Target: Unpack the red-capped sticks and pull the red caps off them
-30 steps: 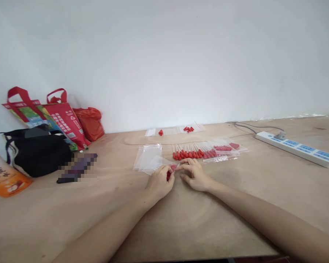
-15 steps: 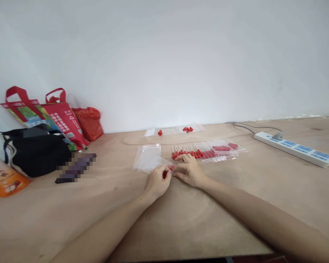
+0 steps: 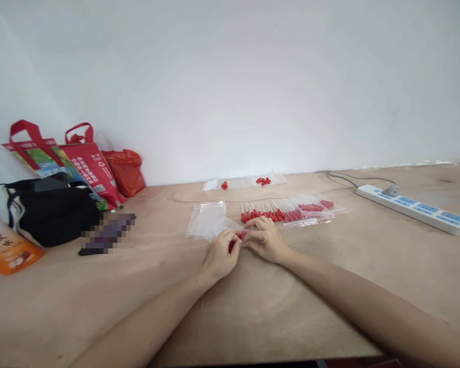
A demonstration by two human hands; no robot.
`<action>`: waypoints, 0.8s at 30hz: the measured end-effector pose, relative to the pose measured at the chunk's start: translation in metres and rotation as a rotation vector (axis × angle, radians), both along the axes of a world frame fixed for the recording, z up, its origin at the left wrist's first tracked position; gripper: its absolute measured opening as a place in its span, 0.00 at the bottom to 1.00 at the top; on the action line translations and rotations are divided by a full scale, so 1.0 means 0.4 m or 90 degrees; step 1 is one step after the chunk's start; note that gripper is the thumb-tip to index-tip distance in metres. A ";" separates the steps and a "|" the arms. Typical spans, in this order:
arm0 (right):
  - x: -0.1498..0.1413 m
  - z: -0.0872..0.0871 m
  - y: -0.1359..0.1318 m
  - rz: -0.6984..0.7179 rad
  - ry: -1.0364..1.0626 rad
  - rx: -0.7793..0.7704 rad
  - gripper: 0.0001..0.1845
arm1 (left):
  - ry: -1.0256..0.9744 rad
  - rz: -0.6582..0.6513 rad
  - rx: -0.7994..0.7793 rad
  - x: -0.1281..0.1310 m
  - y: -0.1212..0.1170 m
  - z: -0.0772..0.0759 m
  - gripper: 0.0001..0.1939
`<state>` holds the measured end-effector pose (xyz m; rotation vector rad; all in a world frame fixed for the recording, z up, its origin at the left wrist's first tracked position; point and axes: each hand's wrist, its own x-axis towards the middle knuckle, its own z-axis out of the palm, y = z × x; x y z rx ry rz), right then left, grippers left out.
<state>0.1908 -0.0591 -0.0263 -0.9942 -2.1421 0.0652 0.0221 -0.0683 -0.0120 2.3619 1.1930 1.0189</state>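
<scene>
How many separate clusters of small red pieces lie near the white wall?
2: the left cluster is just right of a white rectangular piece; the right cluster is on or in a clear plastic bag. Some pieces may be hidden.

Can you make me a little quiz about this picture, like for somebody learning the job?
1. True or false: the power strip on the right side of the picture has a plug in it.
2. Which of these is nearest the right hand?
A) the orange pouch
B) the row of red-tipped sticks
C) the black bag
3. Fill in the colour: the left hand and the right hand meet at a small bundle that looks ____.

Key: 1. True. 2. B. 3. Red.
</scene>
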 end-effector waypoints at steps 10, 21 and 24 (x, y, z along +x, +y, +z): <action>-0.007 0.009 -0.015 0.057 -0.069 0.010 0.06 | -0.040 0.109 0.020 -0.003 0.011 -0.021 0.07; 0.073 0.030 -0.015 0.144 0.154 -0.167 0.02 | 0.029 0.070 -0.059 -0.063 0.061 -0.011 0.17; 0.103 0.040 -0.014 0.161 0.151 -0.199 0.02 | 0.107 0.055 -0.077 -0.082 0.082 -0.016 0.19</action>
